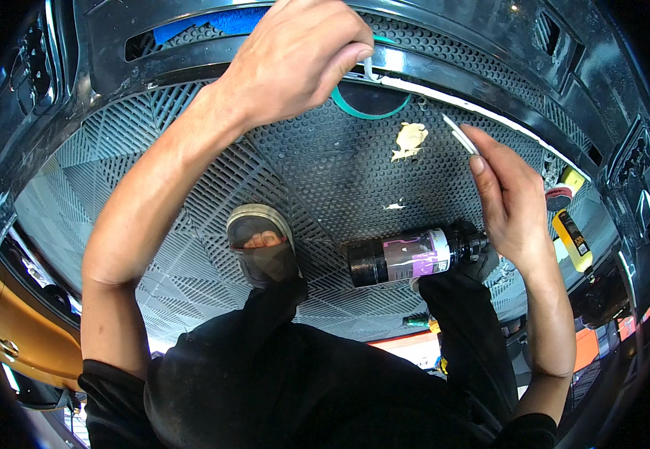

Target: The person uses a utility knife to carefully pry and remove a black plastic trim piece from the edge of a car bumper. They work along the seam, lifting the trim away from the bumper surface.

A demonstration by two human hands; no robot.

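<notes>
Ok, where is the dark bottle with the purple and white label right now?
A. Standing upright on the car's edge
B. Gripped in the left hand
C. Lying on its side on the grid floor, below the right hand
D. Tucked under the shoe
C: the bottle lies on its side on the floor, just below the right hand, which holds a thin white strip; the left hand is up at the car's edge.

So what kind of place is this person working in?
Probably a car workshop or detailing bay. The left hand and right hand work a thin white strip along a glossy black car body panel, over a grey ribbed tile floor, with a dark bottle lying below.
</notes>
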